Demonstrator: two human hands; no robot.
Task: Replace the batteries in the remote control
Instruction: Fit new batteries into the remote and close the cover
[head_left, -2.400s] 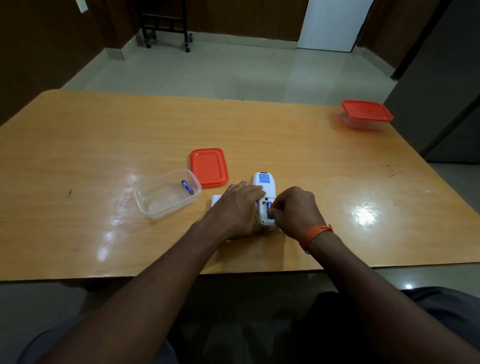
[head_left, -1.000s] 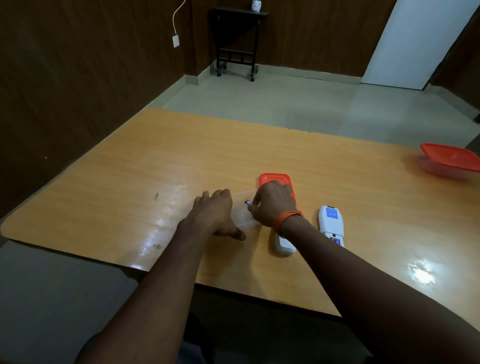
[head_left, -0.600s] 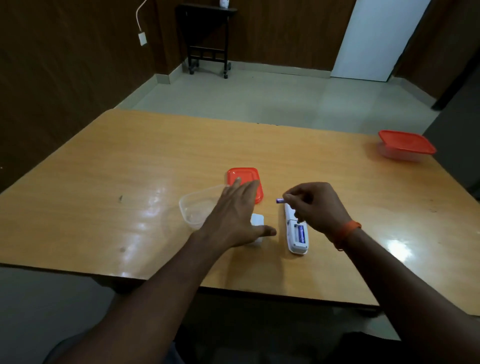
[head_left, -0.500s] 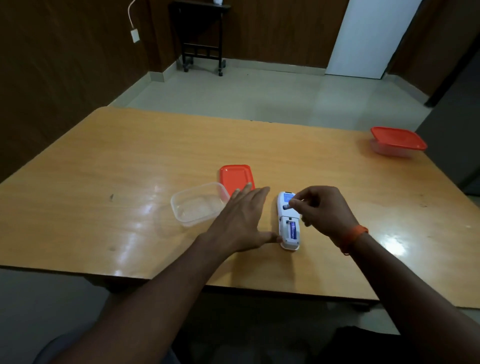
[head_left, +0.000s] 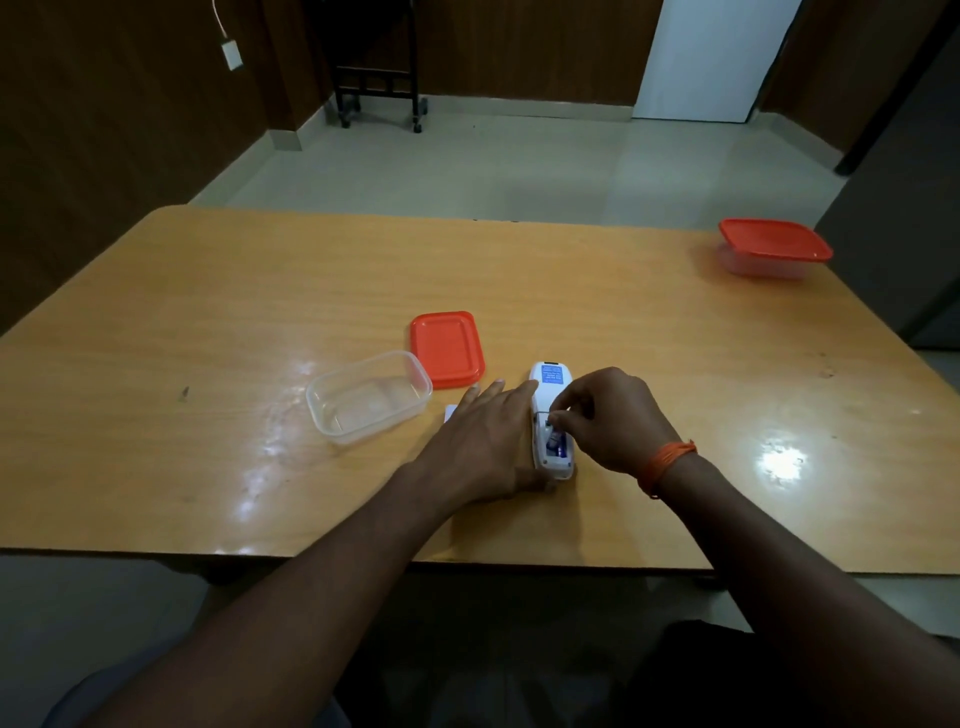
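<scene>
lying face-down, white remote (head_left: 549, 387), compartment open; right hand (head_left: 613, 418) pinching battery (head_left: 555, 440).

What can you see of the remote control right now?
The remote control is white, seemingly plastic, and lies back-up and flat on the table, lengthwise away from the person. A blue label sits at its far end. The near-end battery bay is uncovered, with a blue-purple battery showing inside. The left hand rests against its left edge; the right hand pinches at the bay's top.
</scene>
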